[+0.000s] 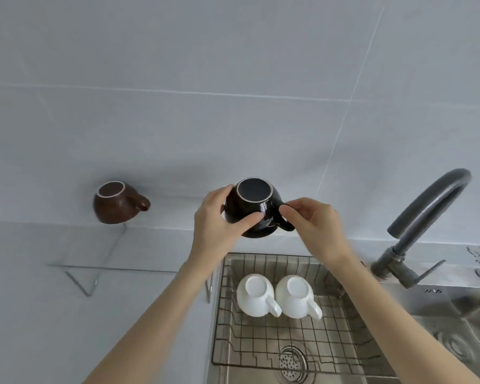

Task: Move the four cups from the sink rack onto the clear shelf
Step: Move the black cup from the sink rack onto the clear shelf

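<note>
A black cup (254,202) is held upside down above the far edge of the sink. My left hand (218,217) wraps its body from the left. My right hand (313,221) pinches its handle from the right. A brown cup (117,203) stands upside down on the left end of the clear shelf (94,261), handle pointing right. Two white cups (257,296) (297,297) sit upside down side by side in the wire sink rack (330,342), handles toward the right.
A dark grey curved faucet (432,217) rises at the right of the sink. The steel sink (432,303) has a round drain (293,363) under the rack. A grey tiled wall stands behind. The shelf stretches rightward from the brown cup toward my hands.
</note>
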The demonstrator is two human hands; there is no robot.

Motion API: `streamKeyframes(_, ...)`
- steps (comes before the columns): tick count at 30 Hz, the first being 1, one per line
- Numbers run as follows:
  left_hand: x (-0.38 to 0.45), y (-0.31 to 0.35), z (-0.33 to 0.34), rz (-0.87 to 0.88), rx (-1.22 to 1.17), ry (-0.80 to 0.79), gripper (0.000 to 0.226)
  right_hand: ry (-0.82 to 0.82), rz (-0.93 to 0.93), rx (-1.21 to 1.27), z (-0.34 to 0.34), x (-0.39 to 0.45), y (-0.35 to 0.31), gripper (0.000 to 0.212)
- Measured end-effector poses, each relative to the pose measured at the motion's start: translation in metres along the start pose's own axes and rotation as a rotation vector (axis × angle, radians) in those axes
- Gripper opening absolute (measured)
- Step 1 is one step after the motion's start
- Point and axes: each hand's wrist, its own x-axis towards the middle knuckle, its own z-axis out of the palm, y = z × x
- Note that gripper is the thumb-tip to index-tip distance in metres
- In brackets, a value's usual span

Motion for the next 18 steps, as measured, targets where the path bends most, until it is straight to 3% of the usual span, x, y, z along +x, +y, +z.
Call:
streamKeyframes(8,0.003,-0.019,-0.128,0.031,0.206,0.146,0.064,-0.166,-0.1,0.13,0.109,0.011,-0.062,0.016)
streamKeyframes(18,-0.004,-0.09,-0.221,-0.164,0.274,0.322,0.067,-0.392,-0.079,0.145,0.239,0.027,-0.077,0.01)
